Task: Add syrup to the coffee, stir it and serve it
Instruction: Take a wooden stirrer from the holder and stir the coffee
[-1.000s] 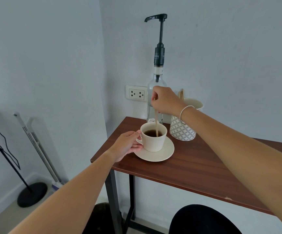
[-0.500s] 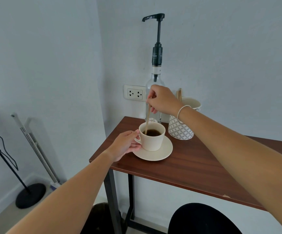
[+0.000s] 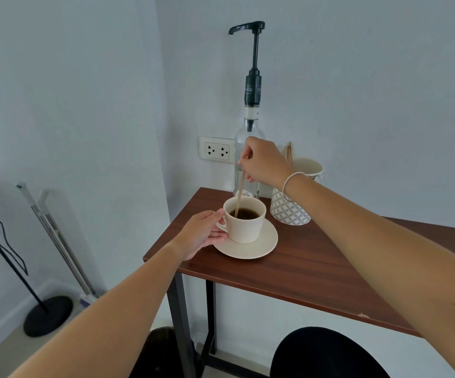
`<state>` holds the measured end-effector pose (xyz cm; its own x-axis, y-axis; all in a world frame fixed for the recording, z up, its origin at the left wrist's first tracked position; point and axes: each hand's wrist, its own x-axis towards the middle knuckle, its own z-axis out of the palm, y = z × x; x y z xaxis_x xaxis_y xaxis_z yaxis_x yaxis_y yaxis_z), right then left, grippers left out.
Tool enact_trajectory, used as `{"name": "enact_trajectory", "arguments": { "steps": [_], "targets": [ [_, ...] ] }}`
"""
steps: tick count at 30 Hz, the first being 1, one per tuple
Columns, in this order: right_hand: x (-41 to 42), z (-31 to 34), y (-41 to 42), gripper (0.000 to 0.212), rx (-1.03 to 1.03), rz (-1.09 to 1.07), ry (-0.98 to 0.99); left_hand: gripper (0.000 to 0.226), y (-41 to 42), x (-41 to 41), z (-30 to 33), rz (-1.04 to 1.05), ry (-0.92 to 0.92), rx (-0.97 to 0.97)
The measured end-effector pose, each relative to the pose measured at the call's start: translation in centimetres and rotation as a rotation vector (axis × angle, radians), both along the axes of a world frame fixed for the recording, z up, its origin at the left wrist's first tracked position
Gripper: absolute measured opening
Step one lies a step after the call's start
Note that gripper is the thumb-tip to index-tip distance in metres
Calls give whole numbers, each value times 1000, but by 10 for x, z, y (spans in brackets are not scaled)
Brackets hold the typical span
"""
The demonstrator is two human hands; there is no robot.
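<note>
Just left of the frame's centre, my left hand (image 3: pixel 203 232) steadies the cream ceramic cup (image 3: pixel 244 222): thumb up by the rim, fingers (image 3: pixel 219 234) lying fairly straight against the small loop handle and lower wall. I cannot tell whether any finger goes through the loop. The cup sits on its round cream saucer (image 3: pixel 248 245), near the left corner of the dark brown wooden worktop (image 3: pixel 316 263), and holds dark coffee (image 3: pixel 244 213) well below the rim.

I judge it moderately heavy, smooth, hard and chippable, loose on the saucer, so for serving I would carry it by the saucer's rim, kept level, rather than by the handle alone.

Above the cup, my right hand (image 3: pixel 261 162) pinches the top of the thin pale wooden stirring stick (image 3: pixel 240 190), its lower end in the coffee. It looks light, fairly stiff and snappable; gentle circles suit it.

Behind stands the clear glass syrup bottle with a black pump (image 3: pixel 249 132); to its right, a white-and-grey patterned cup with spare sticks (image 3: pixel 293 205).
</note>
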<state>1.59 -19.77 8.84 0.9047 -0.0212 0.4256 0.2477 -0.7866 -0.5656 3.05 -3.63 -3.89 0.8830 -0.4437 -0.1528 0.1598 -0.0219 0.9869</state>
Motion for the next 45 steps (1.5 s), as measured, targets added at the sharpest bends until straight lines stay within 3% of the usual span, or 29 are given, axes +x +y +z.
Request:
{"name": "enact_trajectory", "arguments": {
  "steps": [5,13,19,25,31,38,43,45],
  "targets": [
    [-1,2,-7,28,-156,-90,-29,23,0,-1,0,7,-5,1],
    [-2,0,2,25,39,29,6,23,0,-1,0,10,1,12],
    [-3,2,-3,30,-182,-75,-38,25,0,-2,0,15,-5,19],
    [-5,3,1,27,37,41,12,23,0,-3,1,11,10,9],
    [-7,2,-3,31,-198,-49,-25,24,0,-3,0,15,4,14],
    [-9,3,4,26,44,53,21,24,0,-2,0,21,1,26],
    [-9,1,-3,26,-190,-68,-40,26,0,-3,1,12,1,26],
    [-10,4,-5,30,-191,-66,-13,26,0,-3,1,10,-2,25]
  ]
}}
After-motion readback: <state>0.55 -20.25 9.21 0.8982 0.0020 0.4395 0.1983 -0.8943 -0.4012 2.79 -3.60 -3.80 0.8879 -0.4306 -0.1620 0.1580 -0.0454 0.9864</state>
